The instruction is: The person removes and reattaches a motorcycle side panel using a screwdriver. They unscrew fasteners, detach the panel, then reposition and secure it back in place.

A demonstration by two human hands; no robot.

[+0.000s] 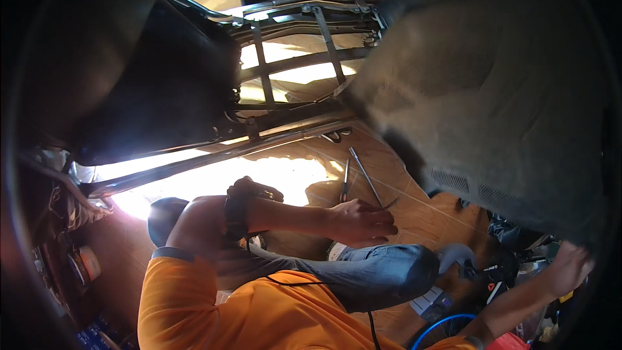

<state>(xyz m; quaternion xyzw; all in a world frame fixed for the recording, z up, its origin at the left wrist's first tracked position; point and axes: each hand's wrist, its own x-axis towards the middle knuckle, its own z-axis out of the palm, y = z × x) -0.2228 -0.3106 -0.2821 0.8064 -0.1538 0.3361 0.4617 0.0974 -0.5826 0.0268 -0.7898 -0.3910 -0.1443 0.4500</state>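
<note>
Biggest thing here is the sagging grey-brown fabric-covered piece filling the upper right of the frame; I can't see what holds it up. Next is the broad, smooth black panel at upper left, then the tan tiled floor, sunlit left of centre. A dark metal frame of tubes and flat crossbars spans top centre, so the floor shows through its gaps.

The person sits low in an orange shirt and blue jeans, probably to work at floor level. Mixed dark clutter sits at the right edge, and the right hand is over there, arm stretched out (too blurry and shadowed to tell if it's gripping anything).

The left hand is mid-frame with fingers loosely curled. Just above it lie a thin silver metal rod and a slim dark-handled tool, likely kept within easy reach. Smallest is a narrow dark sliver right by the left fingertips; can't tell if it's pinched or just behind them.
</note>
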